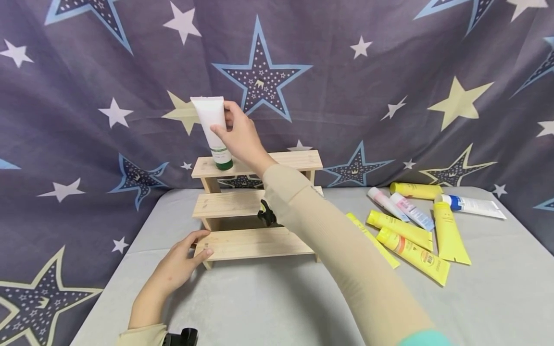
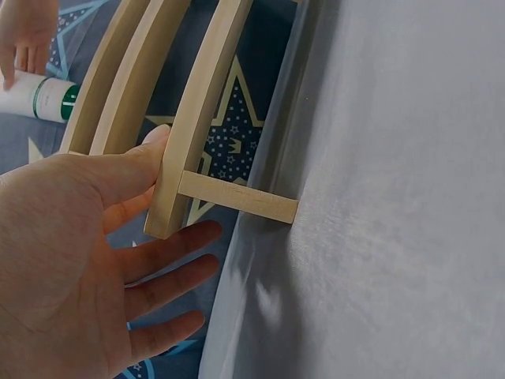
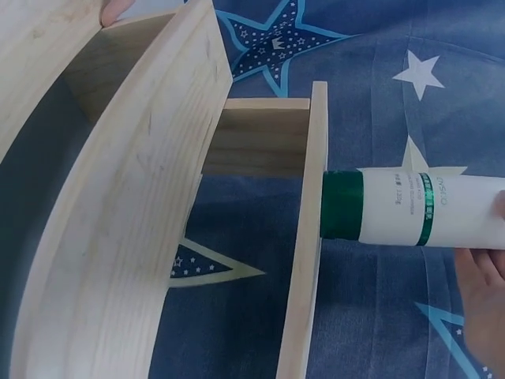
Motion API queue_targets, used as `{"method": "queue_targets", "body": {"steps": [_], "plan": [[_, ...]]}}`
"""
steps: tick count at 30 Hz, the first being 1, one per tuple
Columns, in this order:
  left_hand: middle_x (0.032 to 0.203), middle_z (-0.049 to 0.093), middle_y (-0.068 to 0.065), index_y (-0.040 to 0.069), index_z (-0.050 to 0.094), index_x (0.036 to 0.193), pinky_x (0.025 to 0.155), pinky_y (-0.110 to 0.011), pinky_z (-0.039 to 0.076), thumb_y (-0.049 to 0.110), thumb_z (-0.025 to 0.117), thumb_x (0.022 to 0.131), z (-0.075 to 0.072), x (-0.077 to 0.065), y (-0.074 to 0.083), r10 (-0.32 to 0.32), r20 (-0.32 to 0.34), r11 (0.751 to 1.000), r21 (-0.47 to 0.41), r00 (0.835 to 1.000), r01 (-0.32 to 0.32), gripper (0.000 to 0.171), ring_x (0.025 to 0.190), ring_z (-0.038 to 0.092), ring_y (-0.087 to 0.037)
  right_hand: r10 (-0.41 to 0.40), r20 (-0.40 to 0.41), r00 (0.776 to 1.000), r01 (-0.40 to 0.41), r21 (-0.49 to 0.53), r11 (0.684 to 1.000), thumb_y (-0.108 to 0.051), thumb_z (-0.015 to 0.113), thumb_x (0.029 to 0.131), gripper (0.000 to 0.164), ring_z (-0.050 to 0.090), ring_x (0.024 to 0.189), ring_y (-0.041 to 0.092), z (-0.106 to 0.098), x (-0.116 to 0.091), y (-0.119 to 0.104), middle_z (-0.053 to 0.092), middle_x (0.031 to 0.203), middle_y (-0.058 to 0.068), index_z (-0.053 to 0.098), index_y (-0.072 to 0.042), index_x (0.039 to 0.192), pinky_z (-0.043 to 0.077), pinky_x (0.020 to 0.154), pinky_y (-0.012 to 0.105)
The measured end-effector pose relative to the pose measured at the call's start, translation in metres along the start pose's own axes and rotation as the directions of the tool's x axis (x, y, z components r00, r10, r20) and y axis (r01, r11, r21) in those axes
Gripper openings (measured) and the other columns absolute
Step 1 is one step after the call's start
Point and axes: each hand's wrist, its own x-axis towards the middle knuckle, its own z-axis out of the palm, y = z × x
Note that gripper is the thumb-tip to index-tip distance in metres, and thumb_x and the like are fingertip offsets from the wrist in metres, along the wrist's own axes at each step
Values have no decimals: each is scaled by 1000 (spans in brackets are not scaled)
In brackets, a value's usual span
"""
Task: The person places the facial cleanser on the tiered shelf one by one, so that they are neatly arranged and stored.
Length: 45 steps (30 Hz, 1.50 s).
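White tube (image 1: 210, 120), cap (image 1: 224, 165) down, sits pinched in the right hand (image 1: 243, 137).

On my feed I log a white tube (image 1: 210, 117) — green cap (image 3: 342, 205), green band (image 3: 427, 209) — and a pale wood shelf (image 1: 259, 243). Backdrop (image 1: 329, 117): dark purple-grey, scattered white, pale-yellow and blue-edged stars (image 1: 262, 91).

Head view, bright and evenly lit, with soft shadow on the grey cloth (image 1: 242, 312) in front of the wooden shelf (image 1: 255, 244); both wrist views, dimmer, bluish, faintly hazy, the shelf's edges bowed by lens distortion.
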Motion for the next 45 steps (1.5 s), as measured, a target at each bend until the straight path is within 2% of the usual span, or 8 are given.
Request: {"method": "queue_targets", "body": {"steps": [6, 14, 20, 25, 31, 35, 41, 45], "plan": [[136, 54, -24, 14, 47, 144, 95, -63, 42, 41, 59, 99, -1, -1, -1, -11, -1, 1000, -3, 1000, 11, 53, 118, 55, -42, -12, -11, 1000, 12, 11, 1000, -10, 66, 96, 53, 60, 113, 16, 0, -4, 0, 63, 129, 11, 40, -4, 142, 47, 93, 20], [139, 52, -23, 14, 46, 144, 95, -61, 42, 42, 58, 99, 1, 0, -1, -7, 4, 1000, -12, 1000, 7, 54, 119, 54, -42, -14, -87, 996, 24, 120, 993, -15, 68, 96, 51, 57, 118, 13, -11, -26, 8, 61, 130, 7, 45, -8, 141, 46, 99, 28], [143, 48, -24, 14, 44, 146, 97, -65, 39, 42, 55, 101, 1, 1, 1, -21, 18, 1000, -11, 1000, 21, 54, 125, 49, -44, -58, -134, 989, 89, 241, 966, -6, 66, 95, 38, 61, 116, 18, -34, -49, 17, 63, 128, 13, 55, -3, 132, 46, 98, 26], [145, 46, -25, 14, 42, 147, 99, -66, 37, 45, 54, 101, 1, 1, 1, -30, 30, 1000, -7, 999, 30, 56, 128, 46, -46, -84, -143, 986, 122, 281, 952, -5, 65, 96, 32, 62, 113, 20, -61, -72, 19, 66, 124, 15, 59, 3, 126, 48, 98, 30], [146, 45, -25, 16, 40, 148, 99, -67, 36, 47, 52, 101, 1, 0, -1, -48, 44, 999, -17, 998, 49, 57, 129, 45, -46, -9, -80, 997, 36, 340, 940, -5, 63, 97, 29, 63, 113, 23, -93, -108, 23, 67, 121, 17, 61, 4, 124, 48, 100, 31], [145, 45, -25, 15, 40, 148, 99, -67, 37, 45, 53, 102, 1, 0, -2, -41, 45, 999, -26, 998, 42, 56, 128, 47, -46, 54, -46, 997, -36, 326, 945, -6, 63, 97, 30, 63, 113, 26, -113, -136, 35, 67, 121, 16, 61, 5, 125, 49, 98, 33], [149, 41, -26, 15, 39, 148, 102, -68, 34, 47, 51, 102, 1, 0, -1, -42, 52, 998, -40, 998, 44, 58, 133, 41, -48, 193, 4, 981, -187, 279, 942, -12, 64, 98, 30, 63, 113, 24, -142, -185, 52, 69, 119, 7, 61, 2, 124, 49, 97, 29], [149, 41, -25, 15, 39, 148, 102, -67, 33, 47, 51, 102, 1, 0, -1, -40, 50, 998, -43, 998, 42, 57, 133, 41, -47, 186, 2, 983, -183, 191, 964, -9, 65, 97, 27, 64, 109, 16, -157, -212, 65, 69, 118, 8, 62, 5, 120, 50, 94, 24]]}}
